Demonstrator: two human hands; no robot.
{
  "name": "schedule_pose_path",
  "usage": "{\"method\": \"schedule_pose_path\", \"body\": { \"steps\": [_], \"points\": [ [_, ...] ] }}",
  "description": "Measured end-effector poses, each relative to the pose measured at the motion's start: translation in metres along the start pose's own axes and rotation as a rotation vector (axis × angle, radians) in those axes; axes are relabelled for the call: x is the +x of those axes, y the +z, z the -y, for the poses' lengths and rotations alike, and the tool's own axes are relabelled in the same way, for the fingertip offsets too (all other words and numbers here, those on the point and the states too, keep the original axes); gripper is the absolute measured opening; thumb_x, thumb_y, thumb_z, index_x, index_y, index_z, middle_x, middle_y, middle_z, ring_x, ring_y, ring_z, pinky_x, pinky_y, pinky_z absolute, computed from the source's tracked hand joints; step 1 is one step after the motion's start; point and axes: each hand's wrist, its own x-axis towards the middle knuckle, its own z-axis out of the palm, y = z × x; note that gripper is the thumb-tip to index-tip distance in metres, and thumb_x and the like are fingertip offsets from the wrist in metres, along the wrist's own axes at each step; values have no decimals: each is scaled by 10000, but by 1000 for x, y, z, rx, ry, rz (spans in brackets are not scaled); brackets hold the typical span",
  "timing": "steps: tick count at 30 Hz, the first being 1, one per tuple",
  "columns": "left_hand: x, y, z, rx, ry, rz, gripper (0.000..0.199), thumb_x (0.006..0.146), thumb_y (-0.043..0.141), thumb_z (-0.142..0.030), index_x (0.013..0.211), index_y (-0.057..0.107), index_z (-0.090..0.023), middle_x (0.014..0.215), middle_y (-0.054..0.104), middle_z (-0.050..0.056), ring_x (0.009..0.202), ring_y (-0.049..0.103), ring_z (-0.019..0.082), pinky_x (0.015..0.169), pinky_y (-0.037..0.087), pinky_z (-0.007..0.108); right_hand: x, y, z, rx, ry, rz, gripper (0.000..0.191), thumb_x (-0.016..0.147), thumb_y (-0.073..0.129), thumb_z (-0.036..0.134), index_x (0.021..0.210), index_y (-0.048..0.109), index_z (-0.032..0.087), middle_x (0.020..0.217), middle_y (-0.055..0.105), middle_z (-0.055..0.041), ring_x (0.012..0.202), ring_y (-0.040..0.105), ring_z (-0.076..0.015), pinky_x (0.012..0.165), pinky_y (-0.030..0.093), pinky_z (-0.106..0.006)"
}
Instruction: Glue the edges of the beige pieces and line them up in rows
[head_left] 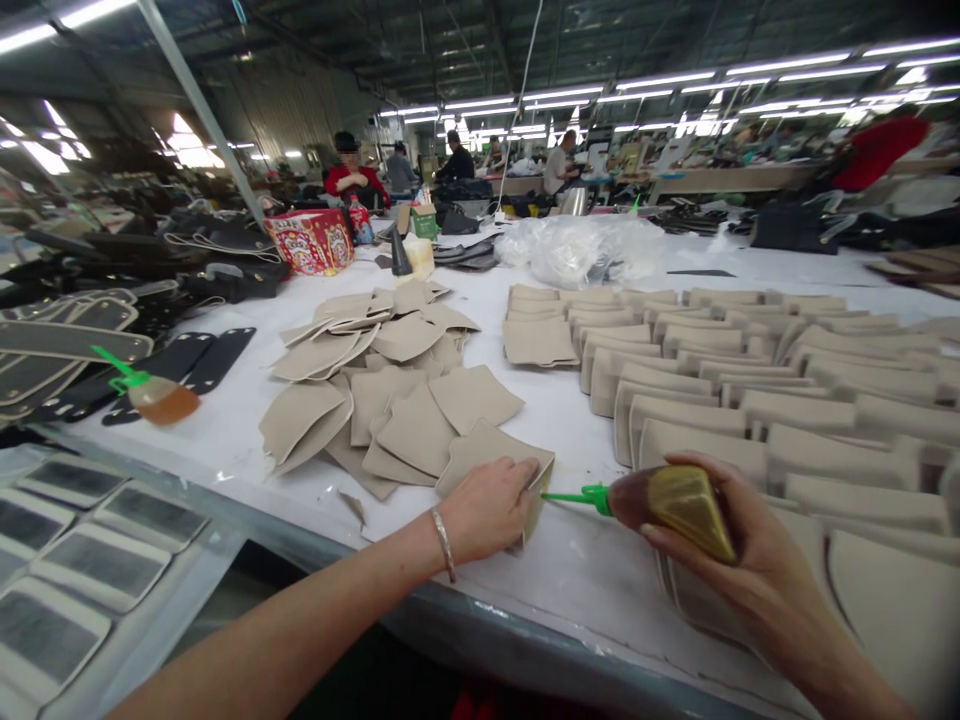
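My right hand (742,560) is wrapped round a yellowish glue bottle (686,505), tipped on its side with its green nozzle pointing left. The nozzle's tip is at the edge of a beige leather piece (491,447). My left hand (491,508), with a bracelet at the wrist, grips that piece near its right edge, where a flap bends down toward me. Beyond my left hand lies a loose pile of similar beige pieces (416,430). Rows of folded beige pieces (690,415) stand to the right, partly behind my right hand.
Another green-nozzled bottle (161,397) stands at the left beside dark straps (217,360). Farther back are a red patterned bag (311,242), a black cone (400,252) and clear plastic wrap (581,250). The table's front edge (300,535) runs below my left arm. People work in the background.
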Motion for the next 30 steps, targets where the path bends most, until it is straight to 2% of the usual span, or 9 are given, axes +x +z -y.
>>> {"method": "schedule_pose_path", "body": {
  "steps": [4,9,11,16,20,23,26,30],
  "points": [
    [1,0,0,-17,-12,12,323,942,375,-227,1216,540,-185,1134,652,99,1066,619,257,980,474,383,-11,-1,3,31,56,45,619,735,744,640,1216,552,301,1122,615,-19,946,614,-262,881,491,-358],
    [0,-2,-2,-12,-8,5,339,938,372,-216,1228,545,-178,1153,650,107,1082,617,264,994,466,391,2,-1,-4,29,23,-26,680,665,779,645,1199,549,292,1071,623,-39,917,616,-307,874,507,-446],
    [-1,-3,-2,-7,-17,11,355,942,360,-217,1244,543,-182,1118,656,100,1052,626,260,972,477,382,2,-1,-2,41,39,-11,688,669,781,643,1211,541,293,1080,619,-44,927,611,-315,891,497,-468],
    [-2,-4,-2,-11,-23,17,354,940,374,-221,1245,549,-180,1106,658,99,1037,627,260,967,483,386,-12,1,7,102,113,69,638,731,746,633,1233,535,299,1164,604,-37,1024,587,-309,930,479,-422],
    [-2,-2,-1,-21,-17,-2,358,953,372,-233,1257,551,-174,1157,650,104,1075,617,263,993,472,391,-9,1,1,63,75,23,689,672,781,639,1225,542,303,1093,625,-37,937,615,-318,862,518,-425],
    [-3,0,0,-38,-23,-13,379,958,378,-242,1295,538,-174,1166,647,101,1084,612,257,992,473,384,-10,1,0,39,77,29,676,689,765,646,1232,541,309,1127,621,-32,978,612,-320,894,508,-423],
    [-4,2,1,-54,-20,-28,377,957,399,-259,1297,541,-180,1177,641,94,1093,608,254,998,469,376,-16,1,5,64,74,103,615,721,757,618,1211,549,311,1156,623,-22,1008,618,-301,855,518,-365],
    [-4,2,-2,-38,-49,-25,357,959,407,-284,1269,558,-192,1139,645,91,1042,624,260,959,486,385,-21,3,17,73,122,61,657,689,759,663,1204,551,310,1095,632,-25,941,616,-309,841,508,-391]
  ]
}}
